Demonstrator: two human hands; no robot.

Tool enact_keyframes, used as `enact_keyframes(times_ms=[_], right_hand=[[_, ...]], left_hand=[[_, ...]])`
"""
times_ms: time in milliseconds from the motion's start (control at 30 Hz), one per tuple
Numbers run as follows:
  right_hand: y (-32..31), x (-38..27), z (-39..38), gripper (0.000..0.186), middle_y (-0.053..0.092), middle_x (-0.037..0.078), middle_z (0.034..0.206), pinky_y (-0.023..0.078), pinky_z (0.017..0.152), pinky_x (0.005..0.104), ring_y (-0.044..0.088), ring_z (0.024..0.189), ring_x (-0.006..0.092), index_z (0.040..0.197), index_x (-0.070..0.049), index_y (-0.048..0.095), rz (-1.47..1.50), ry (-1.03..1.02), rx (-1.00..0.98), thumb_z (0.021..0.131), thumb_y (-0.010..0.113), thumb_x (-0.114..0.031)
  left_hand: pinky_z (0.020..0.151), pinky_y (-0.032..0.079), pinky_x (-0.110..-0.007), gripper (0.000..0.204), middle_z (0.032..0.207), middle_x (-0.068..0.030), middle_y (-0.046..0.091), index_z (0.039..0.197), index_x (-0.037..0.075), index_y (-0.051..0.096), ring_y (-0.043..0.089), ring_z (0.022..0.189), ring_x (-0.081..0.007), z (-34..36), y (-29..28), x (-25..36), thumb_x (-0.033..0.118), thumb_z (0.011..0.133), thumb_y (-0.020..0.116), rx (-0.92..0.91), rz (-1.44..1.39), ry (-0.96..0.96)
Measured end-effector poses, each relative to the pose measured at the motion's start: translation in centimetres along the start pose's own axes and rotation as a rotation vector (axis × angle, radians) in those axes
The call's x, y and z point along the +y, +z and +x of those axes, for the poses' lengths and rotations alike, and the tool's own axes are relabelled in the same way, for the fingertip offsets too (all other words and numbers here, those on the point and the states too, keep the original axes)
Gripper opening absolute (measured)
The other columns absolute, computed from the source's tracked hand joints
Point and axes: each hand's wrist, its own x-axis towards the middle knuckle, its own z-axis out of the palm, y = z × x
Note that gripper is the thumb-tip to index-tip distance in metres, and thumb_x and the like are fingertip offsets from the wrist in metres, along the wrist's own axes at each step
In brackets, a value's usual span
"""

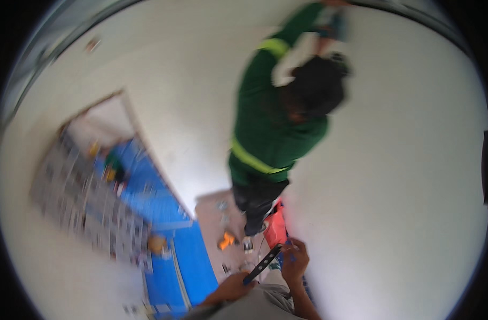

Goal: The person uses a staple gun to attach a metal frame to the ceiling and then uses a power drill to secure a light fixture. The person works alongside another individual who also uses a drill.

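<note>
A dark flat bar [262,265] with a row of round holes and a bluish lower end slants up in front of me. My left hand [233,288] is closed around its lower end. Beside the upper end, my right hand [296,261] has its fingers curled around something small and blue; blur hides what it is. Both hands are close to my body, above the grey cloth of my clothing [262,304].
Ahead, a co-worker [278,128] in a green top with yellow bands raises both arms to the pale wall, holding a blurred teal tool [334,26]. A red bag [276,225] and an orange tool [228,240] lie on the floor. Blue sheeting [193,256] covers the left.
</note>
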Motion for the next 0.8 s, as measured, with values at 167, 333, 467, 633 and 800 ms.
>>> enact_keyframes(times_ms=[167, 333, 467, 633, 800], right_hand=[[2.4, 1.3, 1.4, 0.018, 0.075, 0.014, 0.095, 0.057, 0.079, 0.0338, 0.071, 0.087, 0.023, 0.102, 0.006, 0.072, 0.213, 0.209, -0.233, 0.099, 0.063, -0.009], [6.3, -0.7, 1.4, 0.032, 0.075, 0.014, 0.091, 0.057, 0.077, 0.0325, 0.071, 0.082, 0.0207, 0.102, 0.009, 0.072, 0.232, 0.123, -0.554, 0.105, 0.061, -0.021], [9.7, -2.7, 1.3, 0.036, 0.075, 0.016, 0.095, 0.058, 0.084, 0.0351, 0.071, 0.086, 0.022, 0.105, 0.011, 0.069, 0.356, -0.08, -0.73, 0.107, 0.058, -0.023], [13.5, -4.5, 1.4, 0.033, 0.074, 0.017, 0.1, 0.057, 0.088, 0.0355, 0.07, 0.092, 0.0236, 0.103, 0.011, 0.07, 0.515, -0.307, -1.139, 0.108, 0.054, -0.017], [16.0, -5.4, 0.6, 0.029, 0.074, 0.017, 0.102, 0.057, 0.09, 0.0369, 0.071, 0.095, 0.0246, 0.105, 0.012, 0.07, 0.634, -0.438, -1.433, 0.107, 0.055, -0.014]], left_hand=[[0.084, 0.052, -0.054, 0.042, 0.099, -0.0237, 0.071, 0.106, 0.003, 0.068, 0.068, 0.095, -0.0436, -1.7, 1.7, -0.6, 0.042, 0.092, 0.065, 0.087, -0.121, 0.019], [0.086, 0.051, -0.053, 0.041, 0.1, -0.0233, 0.07, 0.107, 0.004, 0.069, 0.068, 0.097, -0.0416, -5.0, 3.4, -1.3, 0.041, 0.092, 0.066, 0.302, -0.247, -0.19], [0.085, 0.052, -0.053, 0.04, 0.098, -0.0231, 0.07, 0.106, 0.003, 0.069, 0.068, 0.096, -0.0415, -7.4, 6.1, -0.3, 0.04, 0.089, 0.069, 0.672, -0.394, -0.269], [0.083, 0.052, -0.053, 0.038, 0.099, -0.0224, 0.07, 0.111, 0.002, 0.068, 0.067, 0.097, -0.0407, -8.5, 9.4, 2.0, 0.034, 0.091, 0.069, 0.849, -0.548, -0.457], [0.082, 0.053, -0.052, 0.036, 0.094, -0.0227, 0.07, 0.107, 0.001, 0.068, 0.069, 0.093, -0.0407, -7.8, 12.1, 4.5, 0.033, 0.089, 0.071, 1.094, -0.64, -0.58]])
